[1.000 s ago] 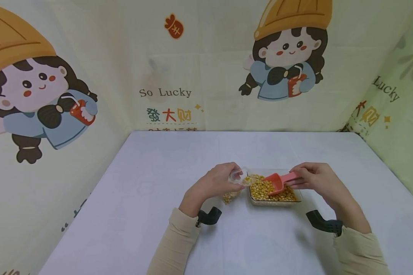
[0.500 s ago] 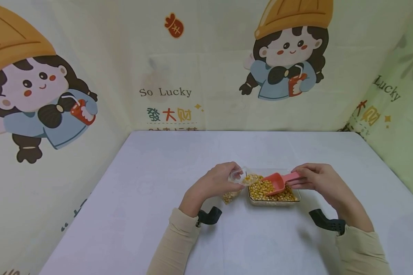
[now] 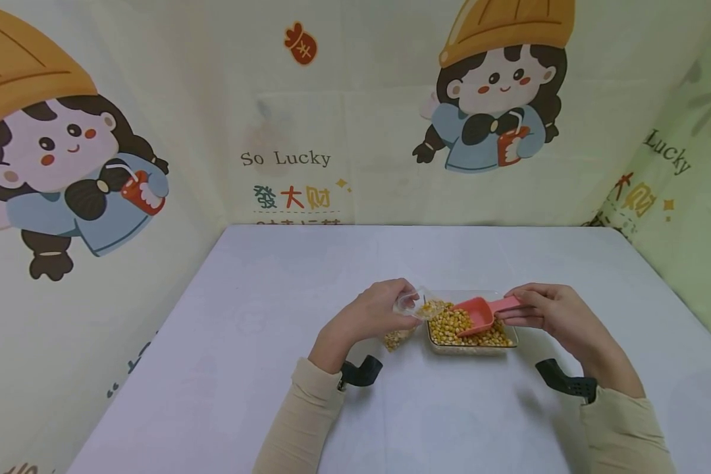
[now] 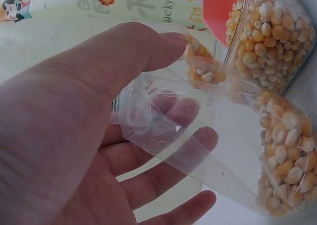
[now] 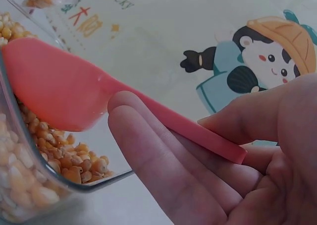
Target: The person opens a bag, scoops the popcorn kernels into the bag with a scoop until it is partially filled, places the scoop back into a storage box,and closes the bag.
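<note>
My left hand (image 3: 376, 309) holds a clear plastic bag (image 4: 223, 145) by its mouth, with the thumb over the near side and fingers behind the film. Corn kernels (image 4: 287, 160) fill the bag's bottom, and a few more lie in a fold by the thumb. Just right of the bag stands a clear glass container (image 3: 471, 351) full of yellow corn kernels (image 3: 447, 326). My right hand (image 3: 559, 319) grips a pink scoop (image 3: 476, 314) by its handle, thumb on one side and fingers on the other. The scoop's bowl rests over the kernels inside the container; its inside is mostly hidden.
A white-covered table (image 3: 243, 329) carries everything. Behind it hangs a pale cloth (image 3: 379, 191) printed with cartoon figures, and similar cloth borders both sides. A black wrist mount (image 3: 361, 372) sticks out from the left wrist, another mount (image 3: 563, 380) from the right.
My right hand has drifted slightly right, the scoop staying over the container. Near the bag's mouth, more kernels show than a second ago. The left hand has hardly moved.
</note>
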### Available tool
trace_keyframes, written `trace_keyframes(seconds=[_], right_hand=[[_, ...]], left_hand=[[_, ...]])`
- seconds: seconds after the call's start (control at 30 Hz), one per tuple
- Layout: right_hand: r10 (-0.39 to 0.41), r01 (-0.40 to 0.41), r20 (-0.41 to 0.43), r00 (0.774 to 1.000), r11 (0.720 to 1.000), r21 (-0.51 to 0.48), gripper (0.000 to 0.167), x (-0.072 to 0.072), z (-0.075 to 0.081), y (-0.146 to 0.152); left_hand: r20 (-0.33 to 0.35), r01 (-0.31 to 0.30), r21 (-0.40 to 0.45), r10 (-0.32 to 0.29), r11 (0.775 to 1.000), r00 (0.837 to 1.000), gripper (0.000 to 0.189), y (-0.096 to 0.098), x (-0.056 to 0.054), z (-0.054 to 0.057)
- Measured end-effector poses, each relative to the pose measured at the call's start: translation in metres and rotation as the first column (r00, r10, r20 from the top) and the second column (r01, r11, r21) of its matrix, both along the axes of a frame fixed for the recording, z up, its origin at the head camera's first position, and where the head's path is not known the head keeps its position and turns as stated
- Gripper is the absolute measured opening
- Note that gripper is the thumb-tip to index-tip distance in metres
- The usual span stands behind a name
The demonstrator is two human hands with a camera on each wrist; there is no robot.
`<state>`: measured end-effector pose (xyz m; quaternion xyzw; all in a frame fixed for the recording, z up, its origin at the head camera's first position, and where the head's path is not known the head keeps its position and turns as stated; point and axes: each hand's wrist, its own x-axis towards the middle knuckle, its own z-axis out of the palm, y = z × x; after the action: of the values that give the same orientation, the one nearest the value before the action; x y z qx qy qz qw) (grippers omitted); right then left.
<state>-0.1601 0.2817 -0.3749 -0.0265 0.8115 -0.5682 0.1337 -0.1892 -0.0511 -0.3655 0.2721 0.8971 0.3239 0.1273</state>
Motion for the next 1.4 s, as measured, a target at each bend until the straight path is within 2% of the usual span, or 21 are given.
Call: trace_keyframes(seconds=[0.47, 0.77, 1.23, 1.4], right_hand=[[0.013, -0.007, 0.039, 0.999, 0.990, -0.139, 0.053, -0.004, -0.009, 0.007], [0.036, -0.021, 0.052, 0.998, 0.967, -0.254, 0.049, -0.005, -0.012, 0.012], [0.032, -0.018, 0.043, 0.999, 0.954, -0.301, 0.047, -0.004, -0.010, 0.018], [0.021, -0.004, 0.052, 0.998, 0.949, -0.317, 0.033, -0.002, -0.008, 0.019]], left_hand=[[0.004, -0.009, 0.000, 0.009, 1.000, 1.000, 0.044, 0.000, 0.000, 0.001], [0.010, -0.006, 0.010, 0.006, 1.000, 1.000, 0.043, 0.000, 0.001, 0.002], [-0.011, -0.001, -0.008, 0.000, 1.000, 1.000, 0.045, 0.002, 0.000, 0.001], [-0.009, 0.001, -0.007, -0.001, 1.000, 1.000, 0.045, 0.002, 0.000, 0.001]])
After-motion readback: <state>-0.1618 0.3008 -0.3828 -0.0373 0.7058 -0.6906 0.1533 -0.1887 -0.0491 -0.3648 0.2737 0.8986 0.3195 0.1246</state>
